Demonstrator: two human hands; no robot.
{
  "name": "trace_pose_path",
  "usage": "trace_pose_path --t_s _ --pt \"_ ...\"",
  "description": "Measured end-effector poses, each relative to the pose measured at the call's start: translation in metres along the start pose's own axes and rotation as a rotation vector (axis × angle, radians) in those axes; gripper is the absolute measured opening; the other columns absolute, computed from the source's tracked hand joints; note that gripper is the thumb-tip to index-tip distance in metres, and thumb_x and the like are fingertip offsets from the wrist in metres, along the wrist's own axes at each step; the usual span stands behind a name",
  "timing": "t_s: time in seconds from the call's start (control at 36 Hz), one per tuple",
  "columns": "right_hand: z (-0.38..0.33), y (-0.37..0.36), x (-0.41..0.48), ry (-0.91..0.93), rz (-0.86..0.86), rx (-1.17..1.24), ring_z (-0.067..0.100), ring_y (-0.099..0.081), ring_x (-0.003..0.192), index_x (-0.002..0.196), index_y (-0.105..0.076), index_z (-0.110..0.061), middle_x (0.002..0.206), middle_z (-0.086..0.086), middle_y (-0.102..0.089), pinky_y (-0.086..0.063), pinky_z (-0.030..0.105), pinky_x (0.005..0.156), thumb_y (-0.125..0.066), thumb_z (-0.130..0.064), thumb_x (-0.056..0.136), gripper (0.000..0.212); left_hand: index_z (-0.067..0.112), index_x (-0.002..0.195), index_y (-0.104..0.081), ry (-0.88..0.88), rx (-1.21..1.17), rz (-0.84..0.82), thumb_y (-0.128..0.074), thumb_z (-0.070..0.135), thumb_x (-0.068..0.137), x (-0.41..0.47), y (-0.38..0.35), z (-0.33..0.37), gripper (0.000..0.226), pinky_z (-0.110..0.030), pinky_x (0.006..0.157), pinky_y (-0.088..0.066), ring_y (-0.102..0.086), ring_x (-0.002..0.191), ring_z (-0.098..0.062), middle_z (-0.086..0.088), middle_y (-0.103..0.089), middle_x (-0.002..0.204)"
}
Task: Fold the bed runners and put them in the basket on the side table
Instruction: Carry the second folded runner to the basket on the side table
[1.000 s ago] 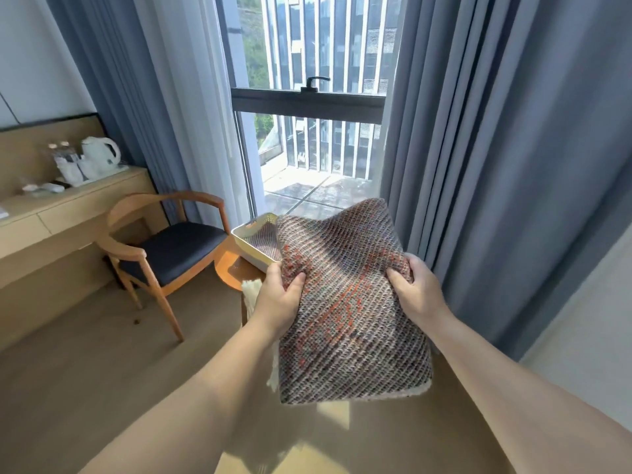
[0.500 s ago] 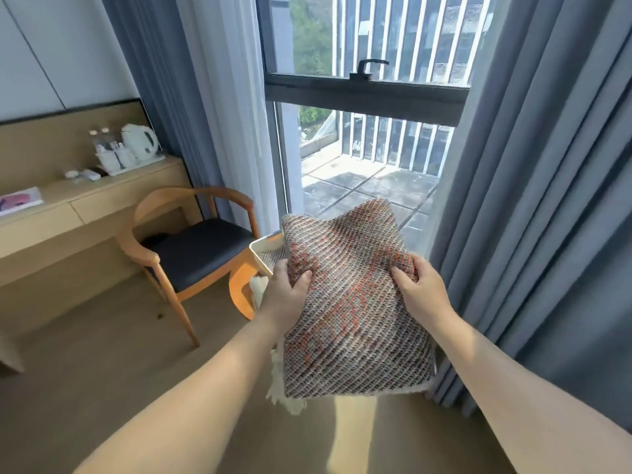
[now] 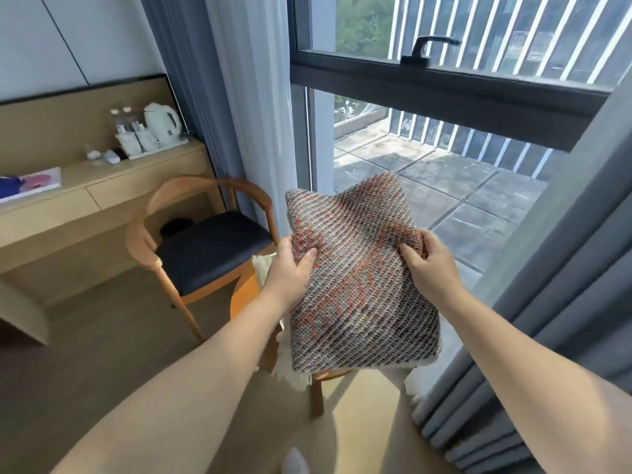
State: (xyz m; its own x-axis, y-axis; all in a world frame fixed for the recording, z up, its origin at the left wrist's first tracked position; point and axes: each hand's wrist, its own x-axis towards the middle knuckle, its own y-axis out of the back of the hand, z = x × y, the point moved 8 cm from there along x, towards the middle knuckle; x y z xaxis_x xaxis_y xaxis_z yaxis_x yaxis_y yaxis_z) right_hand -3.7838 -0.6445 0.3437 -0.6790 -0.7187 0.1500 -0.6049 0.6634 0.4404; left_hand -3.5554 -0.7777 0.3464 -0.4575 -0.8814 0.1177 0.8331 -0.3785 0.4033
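A folded woven bed runner point(image 3: 359, 278), grey-brown with orange flecks, hangs in front of me above the round wooden side table point(image 3: 244, 295). My left hand point(image 3: 290, 268) grips its left edge, thumb on top. On the right edge my right hand point(image 3: 427, 265) pinches the fabric. The runner hides the basket and most of the table top. A white fringed cloth point(image 3: 285, 367) dangles below the runner at the table's edge.
A wooden armchair point(image 3: 201, 248) with a dark seat stands left of the side table. Behind it is a long wooden desk point(image 3: 99, 186) with a kettle tray point(image 3: 154, 131). The window point(image 3: 427, 138) is straight ahead, and grey curtains point(image 3: 547, 319) hang on the right.
I have stepped closer to the side table and window. The runner, held in both hands, now covers the basket that showed at its left edge before.
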Motion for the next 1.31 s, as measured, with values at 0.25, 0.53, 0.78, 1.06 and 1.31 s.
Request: trace_pose_path --t_s 0.25,0.53,0.78,1.06,1.31 --pt "0.032 -0.047 0.105 -0.067 0.031 -0.018 -0.002 -0.057 0.077 0.112 -0.057 -0.022 0.087 -0.017 -0.06 -0.041 0.016 0.065 -0.058 -0.018 0.094 0.019 0.015 0.131 -0.038 0.055 -0.04 -0.075 -0.051 0.033 0.096 0.126 -0.03 -0.047 0.041 -0.031 0.094 -0.041 -0.052 0.11 -0.014 0.002 -0.055 0.12" --pt "0.071 -0.085 0.213 -0.116 0.012 -0.094 0.013 -0.06 0.093 0.118 -0.057 -0.023 0.094 -0.022 -0.058 -0.048 0.036 0.087 -0.059 -0.023 0.093 0.025 0.016 0.132 -0.039 0.145 -0.036 -0.119 -0.051 0.033 0.096 0.238 -0.067 -0.091 0.042 -0.029 0.095 -0.039 -0.051 0.111 -0.012 0.004 -0.054 0.12" --pt "0.126 -0.135 0.28 -0.226 -0.113 -0.182 0.02 -0.06 0.102 0.128 -0.05 -0.031 0.111 -0.005 -0.065 -0.048 0.039 0.089 -0.056 -0.04 0.093 0.037 0.023 0.123 -0.042 0.319 -0.076 -0.046 -0.051 0.028 0.096 0.285 -0.092 -0.157 0.029 -0.023 0.092 -0.036 -0.052 0.109 -0.008 0.009 -0.055 0.116" --pt "0.176 -0.226 0.231 -0.277 -0.374 -0.373 0.017 -0.058 0.089 0.137 -0.043 -0.032 0.115 -0.006 -0.063 -0.041 0.032 0.072 -0.05 -0.043 0.094 0.044 0.029 0.134 -0.035 0.672 -0.085 0.001 -0.046 0.043 0.096 0.2 -0.086 -0.28 0.042 -0.033 0.097 -0.042 -0.051 0.113 -0.009 0.011 -0.052 0.128" --pt "0.206 -0.281 0.197 -0.312 -0.46 -0.445 0.022 -0.055 0.12 0.143 -0.035 -0.028 0.139 -0.002 -0.054 -0.047 0.034 0.087 -0.048 -0.041 0.097 0.05 0.021 0.138 -0.036 0.789 -0.084 0.05 -0.048 0.039 0.096 0.163 -0.071 -0.337 0.047 -0.04 0.104 -0.042 -0.049 0.122 -0.016 0.004 -0.052 0.133"
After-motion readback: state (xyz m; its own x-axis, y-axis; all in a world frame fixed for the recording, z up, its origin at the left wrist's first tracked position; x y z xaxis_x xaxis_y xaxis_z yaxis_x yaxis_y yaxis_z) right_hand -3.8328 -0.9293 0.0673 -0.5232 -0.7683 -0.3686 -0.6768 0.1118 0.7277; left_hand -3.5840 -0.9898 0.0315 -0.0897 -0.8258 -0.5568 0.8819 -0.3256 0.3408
